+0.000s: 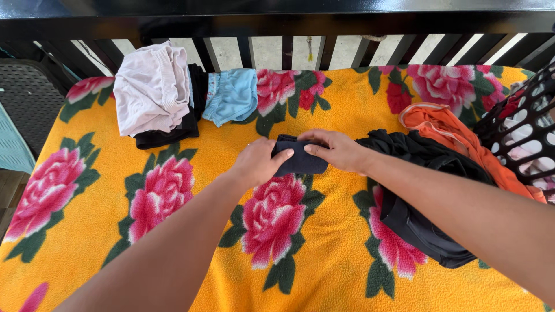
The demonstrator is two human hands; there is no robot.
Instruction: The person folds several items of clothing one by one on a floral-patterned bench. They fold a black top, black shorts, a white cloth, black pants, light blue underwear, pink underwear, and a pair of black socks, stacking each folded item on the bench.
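Two bare hands meet over a small dark folded cloth (pixel 300 160) near the middle of a yellow blanket (pixel 104 242) printed with pink roses. Starting at the far left, at about ten o'clock from the hands, a pile of folded clothes (pixel 151 92) sits with a pale pink piece on top and a black one beneath; just beside it, nearer eleven o'clock, lies a light blue garment (pixel 234 95). The left hand (pixel 257 164) cups the cloth's left end, fingers curled over its edge, thumb pressing on top. The right hand (pixel 335 149) lies flat across the upper right part, fingers pressed together and thumb pinching the near edge. The cloth rests on the blanket between both hands, touching each.

At three o'clock a black garment (pixel 428 190) sprawls unfolded, with an orange garment (pixel 457 136) behind it and a black basket (pixel 523 124) at the right edge.

What might go wrong appears modest: the fold looks thick and springy, so it may pop open if either hand lifts before the cloth is flattened. The fleecy blanket could drag on the fabric and skew the edges. The right forearm passes close over the black garment and might snag it, pulling it toward the tidy cloth.
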